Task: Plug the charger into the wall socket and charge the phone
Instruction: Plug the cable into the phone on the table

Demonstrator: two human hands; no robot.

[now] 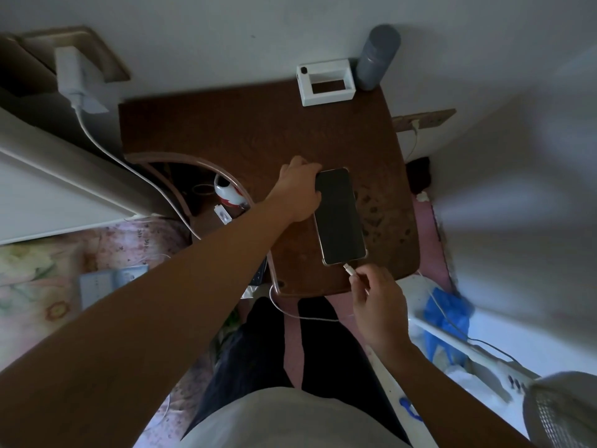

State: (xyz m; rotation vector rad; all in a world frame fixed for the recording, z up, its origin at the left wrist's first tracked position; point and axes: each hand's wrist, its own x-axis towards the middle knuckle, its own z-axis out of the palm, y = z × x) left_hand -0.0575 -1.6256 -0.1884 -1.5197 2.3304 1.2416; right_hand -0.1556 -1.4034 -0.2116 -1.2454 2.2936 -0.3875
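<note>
I've got my left hand [298, 192] pinning the slick phone [339, 216] on the bench [226, 124] at its twelve o'clock end, right-hand fingers [363, 279] pinching the stiff cable plug [349, 268] just at six o'clock.

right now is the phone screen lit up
No, the phone lies on the brown table with a dark screen, and the cable plug pinched in the right hand sits just short of its port.
</note>
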